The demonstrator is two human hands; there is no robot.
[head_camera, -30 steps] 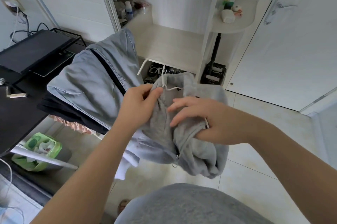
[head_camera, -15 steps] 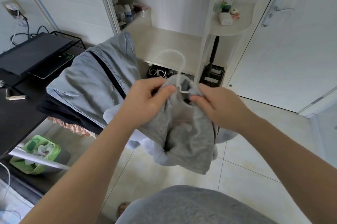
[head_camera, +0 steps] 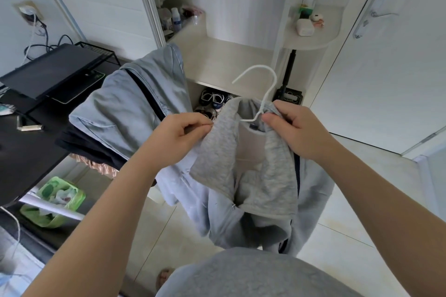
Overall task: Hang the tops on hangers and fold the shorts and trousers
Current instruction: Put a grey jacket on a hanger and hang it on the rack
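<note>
the person stands over a tiled floor (head_camera: 342, 212) with a grey zip top (head_camera: 217, 151) held up in the air between both hands, in front of the chest and clear of the desk (head_camera: 26, 151). a white hanger (head_camera: 264, 84) sits inside the top: its hook pokes up out of the neck opening and one thin shoulder shows just inside the collar. the left hand (head_camera: 179, 136) pinches the left edge of the collar, thumb and forefinger pressed together on the cloth. the right hand (head_camera: 293, 130) is curled round the right side of the collar, thumb tight against the fabric just beside the hanger's stem. the zip (head_camera: 233, 205) is undone at the top and closed lower down, so the front gapes open, and the body and sleeves hang loose below the hands.

to the left a pile (head_camera: 125, 108) of clothes lies on the right edge of the desk, a blue-grey piece on top of a dark one, drooping over the edge. a black laptop (head_camera: 48, 72) on a wire stand is at the desk's far side. a green bin (head_camera: 55, 200) is on the floor under the desk. beyond the hands is a pale shelf (head_camera: 229, 55), with shoes (head_camera: 213, 101) in the space under it. a white door (head_camera: 398, 91) with a metal handle (head_camera: 371, 16) is on the right.
</note>
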